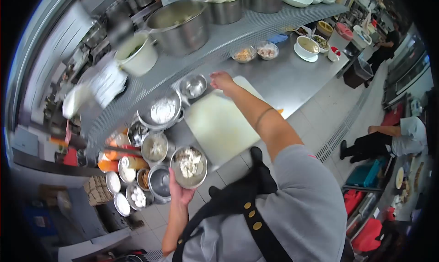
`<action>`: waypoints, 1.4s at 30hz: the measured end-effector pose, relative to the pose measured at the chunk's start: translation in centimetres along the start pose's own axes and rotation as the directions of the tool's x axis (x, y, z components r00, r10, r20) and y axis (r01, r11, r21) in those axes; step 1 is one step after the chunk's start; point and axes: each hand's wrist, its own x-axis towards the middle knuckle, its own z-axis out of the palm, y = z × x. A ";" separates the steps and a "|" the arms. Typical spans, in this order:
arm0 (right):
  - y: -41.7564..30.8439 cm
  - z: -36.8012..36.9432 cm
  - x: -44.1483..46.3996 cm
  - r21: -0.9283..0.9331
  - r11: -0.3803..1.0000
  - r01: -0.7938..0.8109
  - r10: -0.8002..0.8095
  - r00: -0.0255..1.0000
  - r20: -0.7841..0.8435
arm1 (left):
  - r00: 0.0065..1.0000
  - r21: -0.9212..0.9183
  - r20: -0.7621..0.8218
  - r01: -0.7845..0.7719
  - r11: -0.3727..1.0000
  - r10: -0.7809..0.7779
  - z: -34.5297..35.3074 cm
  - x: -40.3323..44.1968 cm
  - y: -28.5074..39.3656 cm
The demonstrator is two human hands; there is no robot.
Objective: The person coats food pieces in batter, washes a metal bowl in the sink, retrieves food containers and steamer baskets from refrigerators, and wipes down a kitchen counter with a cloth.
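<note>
My left hand (181, 191) grips the rim of a metal bowl (200, 176), with its thumb along the near side. A white, lumpy food (189, 163) lies in this bowl. My right arm reaches over a pale cutting board (222, 125) on the steel counter. At its end my right hand (222, 81) is closed, fingers curled together, just right of a small shiny metal bowl (192, 86). Whatever those fingers hold, if anything, is hidden. Left of the board is a larger metal bowl (160, 112) with handles.
Containers of ingredients crowd the counter's left end, among them a bowl of white eggs (137, 196). Above the counter runs a shelf (224, 32) with a big pot (179, 29) and a white tub (136, 55). A soup bowl (307, 47) stands at the far right. Other people stand nearby.
</note>
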 end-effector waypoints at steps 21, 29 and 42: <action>2.9 0.8 22.4 0.305 0.931 -0.202 0.271 0.941 -0.203 | 0.865 -0.111 -0.434 -0.330 0.938 0.253 14.8 4.4 -10.4; -3.6 -2.1 13.0 0.334 0.922 -0.197 0.237 0.968 -0.082 | 0.899 -0.050 -0.300 -0.348 0.936 0.318 15.9 2.7 -11.3; -5.8 -26.8 -0.6 -0.090 0.927 -0.363 0.364 0.931 -0.003 | 0.947 0.043 -0.199 -0.250 0.967 0.254 17.6 5.9 -17.5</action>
